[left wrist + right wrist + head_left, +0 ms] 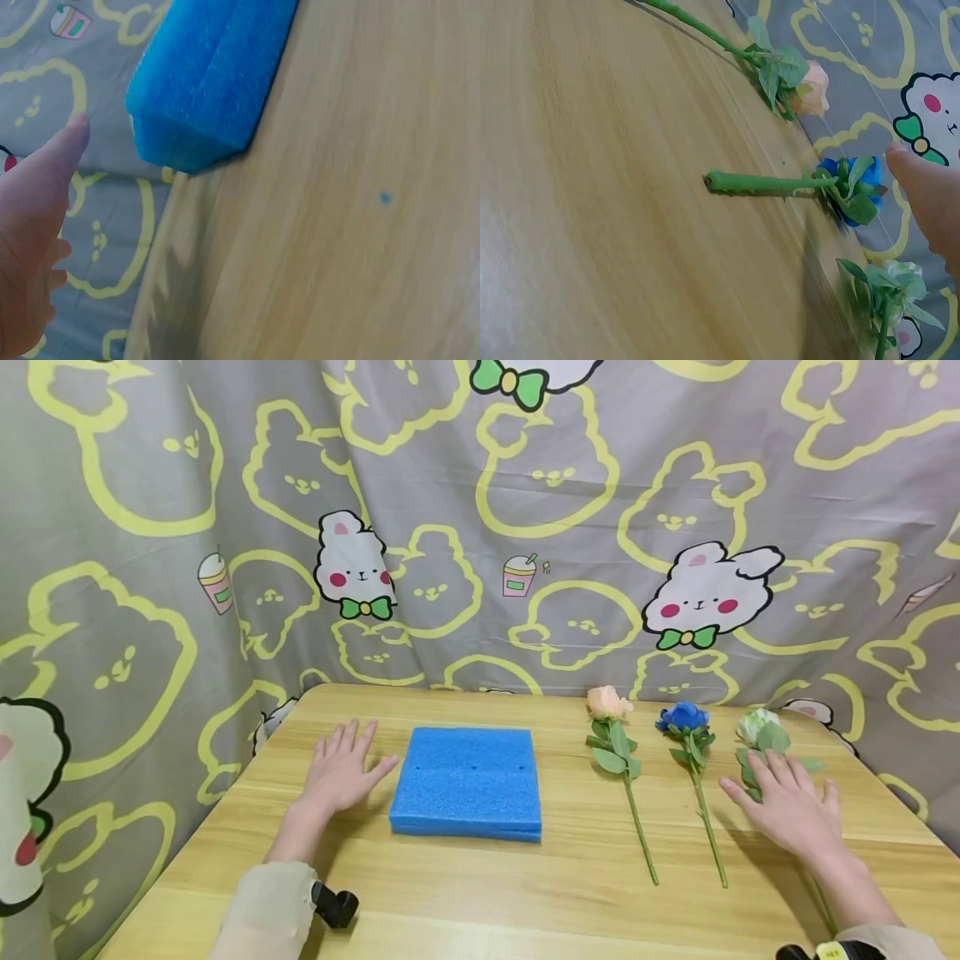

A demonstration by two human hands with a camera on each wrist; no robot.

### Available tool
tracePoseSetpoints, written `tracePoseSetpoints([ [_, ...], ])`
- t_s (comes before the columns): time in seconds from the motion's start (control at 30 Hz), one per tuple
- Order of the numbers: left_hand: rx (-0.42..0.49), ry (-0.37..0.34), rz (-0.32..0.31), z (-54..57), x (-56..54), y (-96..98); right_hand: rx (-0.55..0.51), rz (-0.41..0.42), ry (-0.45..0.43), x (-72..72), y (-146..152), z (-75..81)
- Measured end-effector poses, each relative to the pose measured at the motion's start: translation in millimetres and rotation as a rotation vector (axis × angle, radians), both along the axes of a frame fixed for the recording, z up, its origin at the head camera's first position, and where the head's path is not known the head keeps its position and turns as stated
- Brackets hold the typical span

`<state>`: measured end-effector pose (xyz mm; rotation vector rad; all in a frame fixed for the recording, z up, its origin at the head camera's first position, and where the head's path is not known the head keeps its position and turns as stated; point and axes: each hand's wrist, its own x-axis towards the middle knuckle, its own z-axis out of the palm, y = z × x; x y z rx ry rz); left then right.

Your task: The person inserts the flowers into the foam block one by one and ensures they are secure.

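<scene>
My left hand (341,770) is held with fingers spread, just left of a blue foam block (472,781); its thumb points at the block and it holds nothing. Three small holes run in a row across the block's top. On the right, my right hand (795,806) has its fingers extended over a white-green flower (759,725), covering part of its leaves and stem. A blue flower (682,717) lies left of that hand, and a pale pink flower (609,703) lies farther left. All three have green stems pointing toward me.
A wooden table (450,902) carries everything. Behind it hangs a grey curtain (450,635) with yellow cartoon outlines, reaching down around the back and sides. A tiny blue speck (385,197) shows on the wood in the left wrist view.
</scene>
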<state>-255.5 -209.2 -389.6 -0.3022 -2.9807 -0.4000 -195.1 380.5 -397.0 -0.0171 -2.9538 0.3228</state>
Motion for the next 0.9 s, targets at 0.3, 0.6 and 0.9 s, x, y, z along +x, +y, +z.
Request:
tracePoseSetpoints([
  [0.3,0.123,-0.012,-0.05,3.0,8.7,12.4,-0.067,0.027,0.119,-0.8,-19,5.9],
  [0.6,0.455,-0.201,-0.111,4.8,19.9,21.9,-0.267,0.087,0.137,2.3,-49,17.8],
  [0.9,0.616,-0.339,-0.13,0.6,26.2,26.4,-0.476,0.116,0.039,1.5,-73,18.8],
])
